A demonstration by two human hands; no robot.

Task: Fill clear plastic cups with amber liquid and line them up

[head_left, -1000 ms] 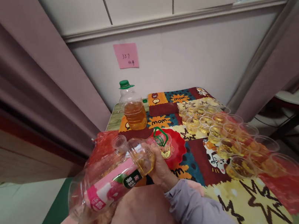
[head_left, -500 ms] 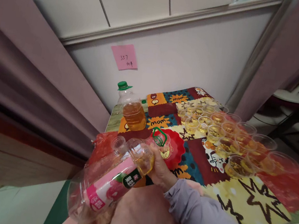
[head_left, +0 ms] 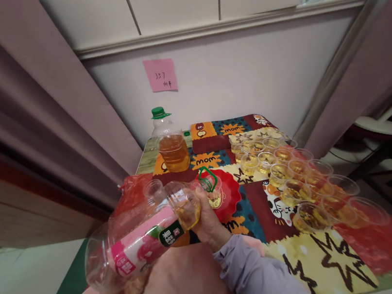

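A large clear plastic bottle [head_left: 147, 243] with a pink label lies tilted across my lap, its neck towards the upper right. A little yellow liquid has collected near its shoulder. My right hand [head_left: 209, 220] is closed around the bottle near the neck, beside a green carrying ring [head_left: 208, 170]. My left hand [head_left: 125, 291] supports the bottle's base from below, its fingers partly hidden. The bottle's neck end is above a red scalloped dish [head_left: 234, 199]. Something yellowish shows inside the dish; I cannot tell whether it is liquid or a print.
Clear plastic cups [head_left: 294, 191] with yellow liquid stand close together on the table's right. Behind the dish stands a green-capped jug [head_left: 175, 151] of amber liquid. An upright clear cup [head_left: 153, 188] shows near red plastic [head_left: 133, 194]. A pink note [head_left: 160, 74] is on the wall.
The view has shifted slightly, so everything sits a little further left. Both hands keep the same hold, and the bottle stays tilted over the dish.
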